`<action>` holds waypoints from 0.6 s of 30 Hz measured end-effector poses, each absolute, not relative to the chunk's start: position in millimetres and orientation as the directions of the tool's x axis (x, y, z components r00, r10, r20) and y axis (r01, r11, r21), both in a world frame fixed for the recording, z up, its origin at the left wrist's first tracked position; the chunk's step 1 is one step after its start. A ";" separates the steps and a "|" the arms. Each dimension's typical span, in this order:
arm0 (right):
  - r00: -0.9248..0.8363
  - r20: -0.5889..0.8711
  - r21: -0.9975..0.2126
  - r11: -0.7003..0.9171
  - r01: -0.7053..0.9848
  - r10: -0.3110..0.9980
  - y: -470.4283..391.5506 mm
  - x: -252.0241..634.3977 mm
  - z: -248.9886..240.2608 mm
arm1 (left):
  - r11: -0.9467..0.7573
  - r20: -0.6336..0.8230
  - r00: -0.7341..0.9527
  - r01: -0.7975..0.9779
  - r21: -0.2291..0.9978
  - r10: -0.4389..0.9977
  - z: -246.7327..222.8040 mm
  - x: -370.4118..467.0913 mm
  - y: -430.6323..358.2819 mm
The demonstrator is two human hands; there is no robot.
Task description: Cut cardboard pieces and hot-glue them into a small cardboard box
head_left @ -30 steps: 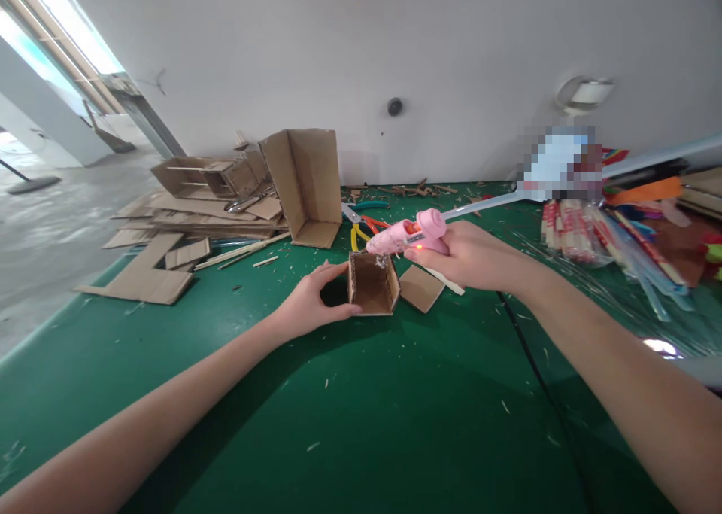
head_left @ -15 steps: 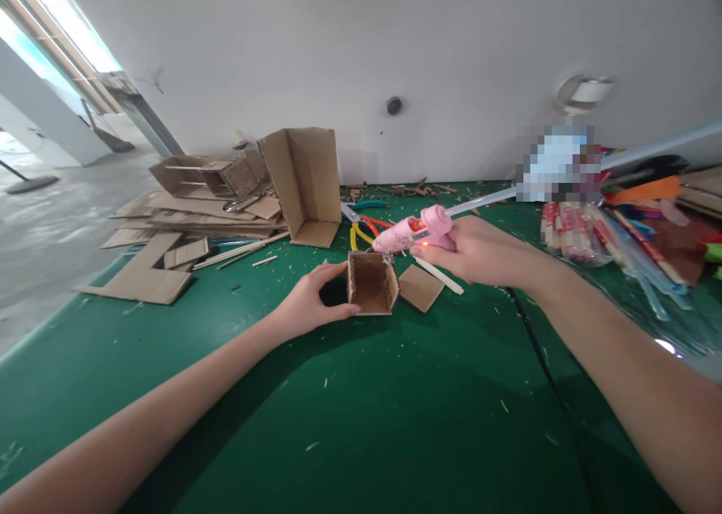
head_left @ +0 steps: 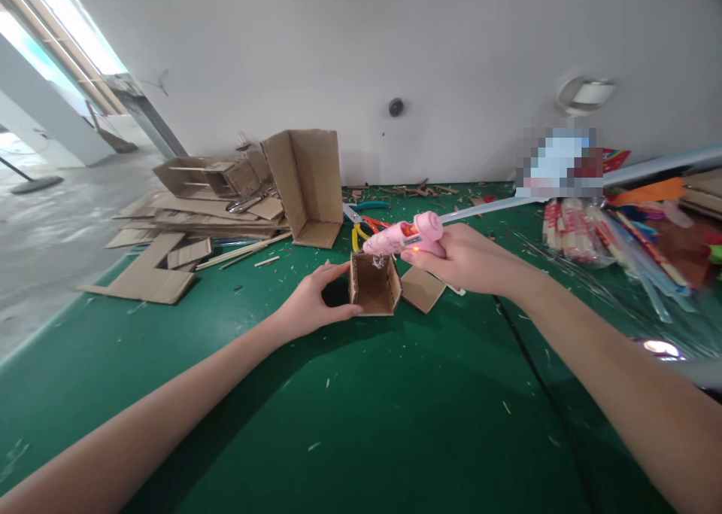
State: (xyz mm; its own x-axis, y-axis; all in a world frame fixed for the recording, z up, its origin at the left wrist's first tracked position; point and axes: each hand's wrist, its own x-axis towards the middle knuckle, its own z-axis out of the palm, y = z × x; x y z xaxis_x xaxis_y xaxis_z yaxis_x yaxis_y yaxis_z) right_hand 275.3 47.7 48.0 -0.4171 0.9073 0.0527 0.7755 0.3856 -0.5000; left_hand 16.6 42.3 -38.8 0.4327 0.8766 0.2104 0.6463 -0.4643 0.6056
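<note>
A small open cardboard box [head_left: 374,292] stands on the green table, its inside facing me. My left hand [head_left: 316,299] grips its left side, thumb at the front and fingers toward the back. In my right hand [head_left: 459,257] is a pink glue gun [head_left: 403,237] with a lit orange light and a long clear glue stick in its rear. The gun's tip is over the box's back edge; whether they touch I cannot tell. A flat cardboard square [head_left: 423,290] lies just right of the box, partly under the gun and hand.
Behind the box are yellow-handled pliers [head_left: 359,235] and a tall folded cardboard piece [head_left: 313,187]. Cardboard sheets [head_left: 152,269] pile up at the left. Bagged sticks [head_left: 572,232] lie at the right. A black cord [head_left: 533,363] trails below my right arm.
My right hand has moved the glue gun slightly left, bringing its tip along the box's back edge toward the left corner. My left hand keeps its hold on the box.
</note>
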 end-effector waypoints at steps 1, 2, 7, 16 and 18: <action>-0.418 0.049 -0.501 0.384 0.776 0.907 47.8 275.6 48.3 | -0.459 0.207 0.429 0.650 0.605 0.879 -39.0 16.7 42.2; -0.418 0.047 -0.501 0.384 0.776 0.907 48.0 276.0 48.5 | -0.453 0.202 0.424 0.654 0.606 0.883 -39.4 16.7 42.0; -0.421 0.056 -0.501 0.390 0.773 0.905 49.9 279.6 48.0 | -0.441 0.189 0.422 0.650 0.618 0.887 -41.8 15.4 42.1; -0.423 0.041 -0.425 0.398 0.813 0.905 53.9 287.7 49.3 | -0.449 0.193 0.427 0.649 0.615 0.883 -45.5 12.5 44.0; -0.417 0.057 -0.418 0.401 0.815 0.907 54.7 289.3 49.8 | -0.456 0.196 0.434 0.646 0.613 0.879 -45.1 12.6 43.4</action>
